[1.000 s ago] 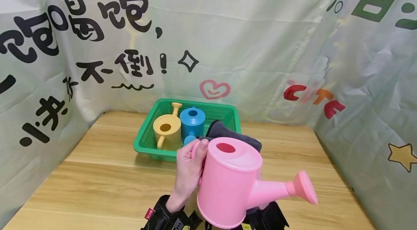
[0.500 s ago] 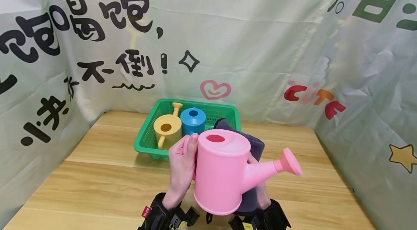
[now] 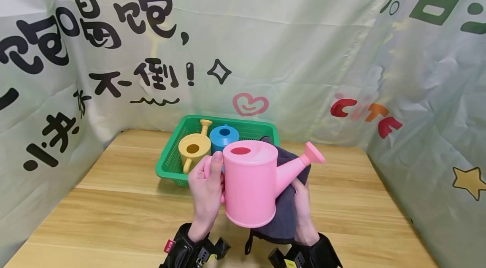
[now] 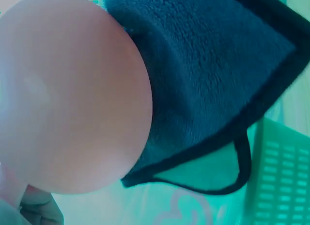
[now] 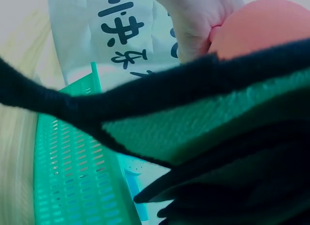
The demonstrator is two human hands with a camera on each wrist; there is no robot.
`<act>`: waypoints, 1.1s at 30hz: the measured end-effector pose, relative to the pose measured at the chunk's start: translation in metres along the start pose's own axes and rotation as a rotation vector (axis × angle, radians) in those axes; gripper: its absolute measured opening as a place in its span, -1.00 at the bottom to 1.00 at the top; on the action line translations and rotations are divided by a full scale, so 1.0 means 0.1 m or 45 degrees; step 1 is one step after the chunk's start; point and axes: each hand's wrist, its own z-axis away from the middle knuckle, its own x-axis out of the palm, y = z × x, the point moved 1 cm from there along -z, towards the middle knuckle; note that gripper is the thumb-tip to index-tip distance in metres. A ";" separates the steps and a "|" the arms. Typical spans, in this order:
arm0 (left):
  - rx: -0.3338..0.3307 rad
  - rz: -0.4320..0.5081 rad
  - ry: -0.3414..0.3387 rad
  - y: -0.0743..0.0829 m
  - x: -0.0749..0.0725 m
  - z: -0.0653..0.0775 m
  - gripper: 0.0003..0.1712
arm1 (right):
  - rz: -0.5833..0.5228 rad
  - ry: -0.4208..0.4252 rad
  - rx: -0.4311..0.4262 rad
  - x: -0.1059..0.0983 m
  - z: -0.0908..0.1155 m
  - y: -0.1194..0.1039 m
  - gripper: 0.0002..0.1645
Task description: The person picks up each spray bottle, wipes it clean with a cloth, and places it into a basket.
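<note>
A pink toy watering can (image 3: pixel 250 188) is held up over the table, its spout angled up to the right. My left hand (image 3: pixel 205 196) grips its handle, thumb on top. Behind the can and under its spout, my right hand (image 3: pixel 305 211) holds a dark grey cleaning cloth (image 3: pixel 284 217) with a black edge and hanging loop; its fingers are mostly hidden. In the left wrist view the round base (image 4: pixel 72 94) of the can covers part of the cloth (image 4: pixel 208 75). The right wrist view has cloth folds (image 5: pixel 232 181) filling the front.
A green perforated basket (image 3: pixel 168 166) stands at the back of the wooden table (image 3: pixel 125 217). Inside it are a yellow watering can (image 3: pixel 197 160) and a blue one (image 3: pixel 224 135); the held can partly hides the blue one. A printed fabric curtain (image 3: pixel 303 69) encloses the back and sides.
The pink watering can has moved left and away from me, and its spout has tipped upward. My right hand and the cloth, largely hidden before, now show more beside the can.
</note>
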 end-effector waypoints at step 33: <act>0.423 -0.019 0.083 -0.02 0.06 0.12 -0.51 | 0.281 0.383 -0.597 0.14 0.02 0.06 -0.75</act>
